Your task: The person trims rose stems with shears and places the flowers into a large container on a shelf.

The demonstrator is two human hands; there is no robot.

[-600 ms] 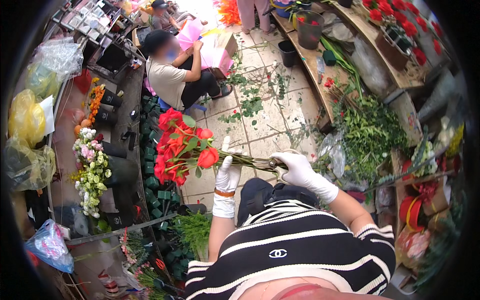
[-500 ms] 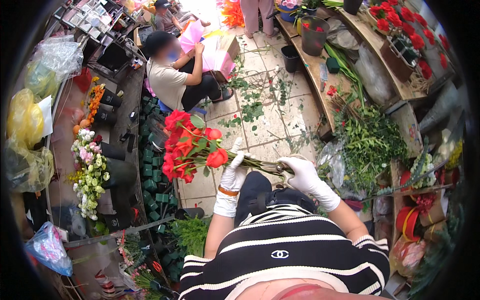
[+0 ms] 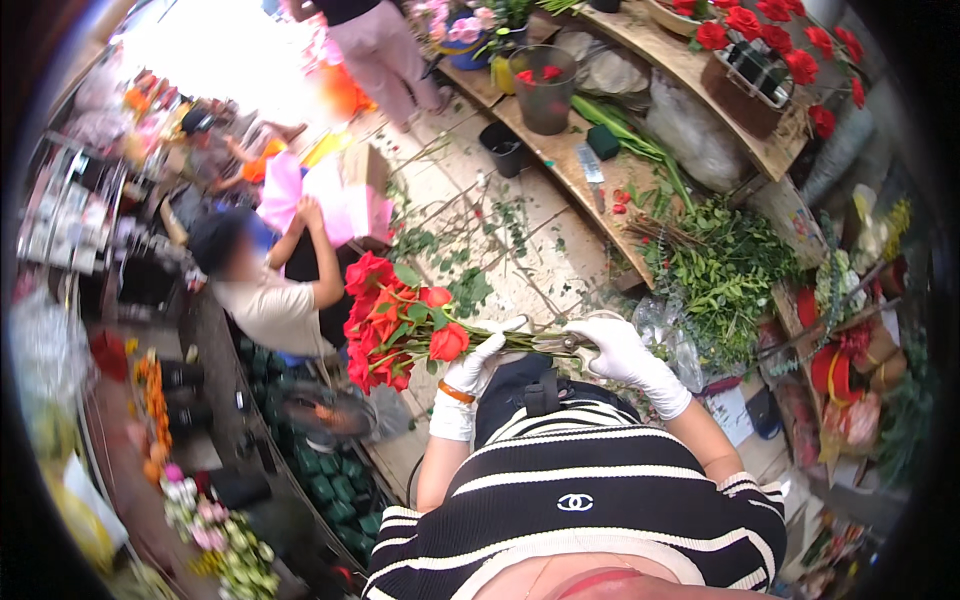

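Note:
A bunch of red roses [image 3: 385, 318] lies across my lap, its blooms to the left and its green stems running right. Around the stems just behind the blooms is my left hand [image 3: 473, 368], in a white glove with an orange band at the wrist. My right hand [image 3: 618, 350], also white-gloved, grips what look like metal pruning shears [image 3: 568, 342] at the stem ends. The fingers partly hide the tool, so I cannot tell whether its blades touch the stems.
A seated person [image 3: 275, 285] holds pink wrapping paper [image 3: 290, 195] at the left. Cut leaves litter the tiled floor [image 3: 525, 265]. A wooden bench [image 3: 560, 165] with a dark bucket [image 3: 542, 90] and a heap of greenery [image 3: 715, 285] stands on the right. Green foam blocks [image 3: 340, 490] lie lower left.
The whole view has swung round, so the surroundings sit further left and tilted. Both hands still hold the roses and the tool, now slightly further right in the picture.

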